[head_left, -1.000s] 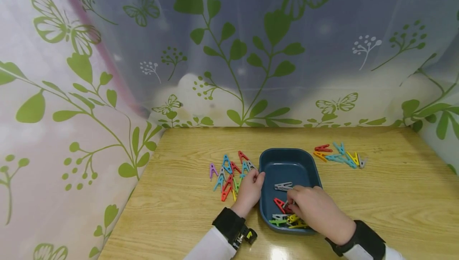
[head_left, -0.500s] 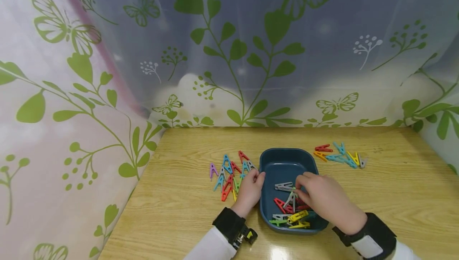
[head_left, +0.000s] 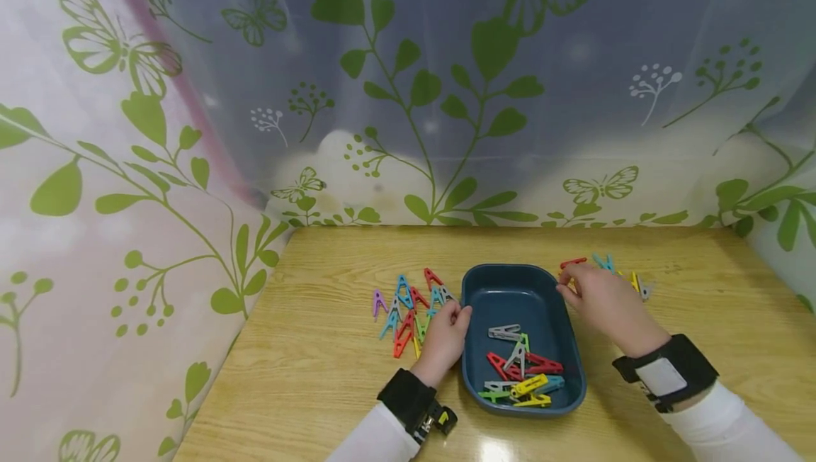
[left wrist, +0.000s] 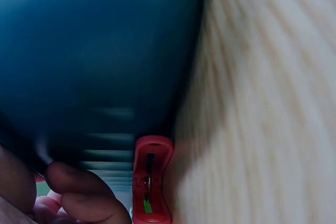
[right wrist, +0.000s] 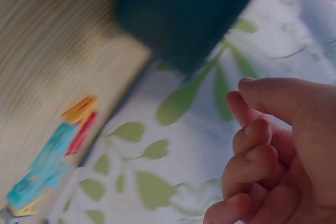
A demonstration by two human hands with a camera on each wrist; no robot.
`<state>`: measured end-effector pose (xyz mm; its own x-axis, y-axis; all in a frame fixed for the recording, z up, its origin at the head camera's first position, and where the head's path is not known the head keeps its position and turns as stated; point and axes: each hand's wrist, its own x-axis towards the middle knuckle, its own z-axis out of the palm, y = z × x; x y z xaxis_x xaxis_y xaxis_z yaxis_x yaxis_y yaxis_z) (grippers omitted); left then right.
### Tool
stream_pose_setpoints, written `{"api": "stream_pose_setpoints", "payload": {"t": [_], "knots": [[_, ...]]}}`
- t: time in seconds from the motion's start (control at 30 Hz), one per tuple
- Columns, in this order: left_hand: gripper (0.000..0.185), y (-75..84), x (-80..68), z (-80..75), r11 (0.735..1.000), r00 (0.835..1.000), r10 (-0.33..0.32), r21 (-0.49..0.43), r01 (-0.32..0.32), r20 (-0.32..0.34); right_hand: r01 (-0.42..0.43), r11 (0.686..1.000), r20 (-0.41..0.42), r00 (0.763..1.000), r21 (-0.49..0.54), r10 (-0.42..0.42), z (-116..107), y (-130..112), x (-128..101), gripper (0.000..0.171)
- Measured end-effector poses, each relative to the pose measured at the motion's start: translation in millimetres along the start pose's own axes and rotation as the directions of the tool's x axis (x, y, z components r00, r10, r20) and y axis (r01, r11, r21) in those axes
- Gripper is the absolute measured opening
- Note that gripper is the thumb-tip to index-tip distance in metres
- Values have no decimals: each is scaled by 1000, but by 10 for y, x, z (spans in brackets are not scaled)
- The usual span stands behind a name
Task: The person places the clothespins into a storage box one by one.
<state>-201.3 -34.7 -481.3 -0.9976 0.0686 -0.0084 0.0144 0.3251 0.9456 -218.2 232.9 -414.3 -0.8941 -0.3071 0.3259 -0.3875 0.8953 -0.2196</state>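
Left hand (head_left: 445,338): rests against the tray's (head_left: 472,285) left rim; fingers loosely curled, holding nothing
Right hand (head_left: 605,302): over the pegs (head_left: 605,263) on the desk (head_left: 319,377); fingers loosely curled, empty

1. My head camera looks forward and down from above the near edge of the wooden table (head_left: 331,348), taking in the blue tray (head_left: 474,292), both clothespin piles and the leaf-print curtain (head_left: 408,93).
2. My left wrist camera sits very close against the blue tray's outer wall (left wrist: 100,51), blurred, beside a red clothespin (left wrist: 151,179).
3. My right wrist camera, also blurred, faces the curtain (right wrist: 173,182), sharing tray (right wrist: 184,14) and table (right wrist: 47,51) with the head view.
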Motion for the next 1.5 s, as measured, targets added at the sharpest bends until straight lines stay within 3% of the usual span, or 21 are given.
{"api": "stream_pose_setpoints", "payload": {"t": [0.2, 0.4, 0.73, 1.23, 1.5], "knots": [[32, -2, 4, 1, 1000, 1000, -9, 7, 9, 3, -88, 996, 64, 994, -16, 89, 104, 340, 123, 14], [32, -2, 5, 0, 1000, 1000, -9, 8, 9, 0, -126, 990, 132, 982, -57, 132, 172, 507, 181, 19], [32, -3, 3, -2, 1000, 1000, -2, 0, 2, 5, -120, 990, 213, 968, -71, 133, 304, 614, 187, 16], [33, -3, -12, -6, 1000, 1000, 8, 11, -8, -9, -150, 983, 242, 955, -102, 171, 386, 662, 253, 19], [32, 9, -10, -9, 1000, 1000, 9, 17, -9, -3, -107, 987, 216, 968, -119, 130, 436, 688, 275, 17]]}}
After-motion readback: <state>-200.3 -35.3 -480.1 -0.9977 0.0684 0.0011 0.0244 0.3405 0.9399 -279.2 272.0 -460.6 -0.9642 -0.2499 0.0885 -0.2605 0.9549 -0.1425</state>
